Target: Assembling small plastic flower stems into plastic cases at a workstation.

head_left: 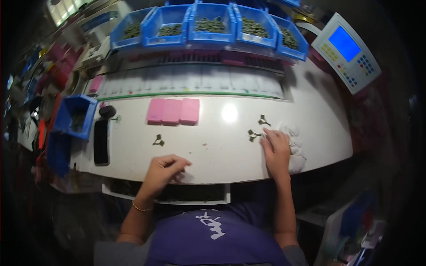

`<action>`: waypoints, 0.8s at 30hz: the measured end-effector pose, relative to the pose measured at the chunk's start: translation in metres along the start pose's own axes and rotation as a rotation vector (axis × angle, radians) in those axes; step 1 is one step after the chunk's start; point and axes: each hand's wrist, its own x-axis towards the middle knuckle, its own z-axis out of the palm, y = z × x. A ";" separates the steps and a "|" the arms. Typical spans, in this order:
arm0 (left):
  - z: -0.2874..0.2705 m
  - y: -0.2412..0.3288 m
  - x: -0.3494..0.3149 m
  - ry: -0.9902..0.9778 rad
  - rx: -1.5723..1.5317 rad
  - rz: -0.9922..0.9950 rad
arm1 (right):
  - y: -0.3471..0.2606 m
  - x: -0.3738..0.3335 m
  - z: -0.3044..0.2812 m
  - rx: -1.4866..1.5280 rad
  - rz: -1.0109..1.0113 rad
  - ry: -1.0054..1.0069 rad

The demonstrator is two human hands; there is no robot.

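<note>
Three small dark green-brown branched pieces lie on the white table: one at left (158, 140), one at right (254, 135) and one a little farther back (263, 120). My right hand (277, 151) rests on the table beside the right piece, fingers stretched forward with a gap between thumb and forefinger. That piece's stem reaches toward the gap; whether I touch it is unclear. My left hand (165, 172) hovers over the near table edge, closed, thumb and forefinger drawn together. Anything in that pinch is too small or hidden to make out.
Three pink blocks (172, 111) stand side by side mid-table. A black phone (101, 142) lies at left near blue bins (75, 116). White crumpled material (296, 155) sits beside my right hand. Blue bins (210, 25) of green pieces line the back, with a keypad display (347, 53) at right.
</note>
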 end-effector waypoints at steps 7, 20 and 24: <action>0.085 -0.004 0.014 -0.294 -0.277 -0.094 | -0.015 -0.001 0.006 -0.153 0.016 -0.082; 0.083 0.016 0.028 -0.236 -0.023 0.066 | -0.079 -0.008 -0.021 0.911 0.500 -0.322; 0.073 0.025 0.024 -0.409 0.003 -0.026 | -0.078 0.003 -0.019 1.055 0.530 -0.702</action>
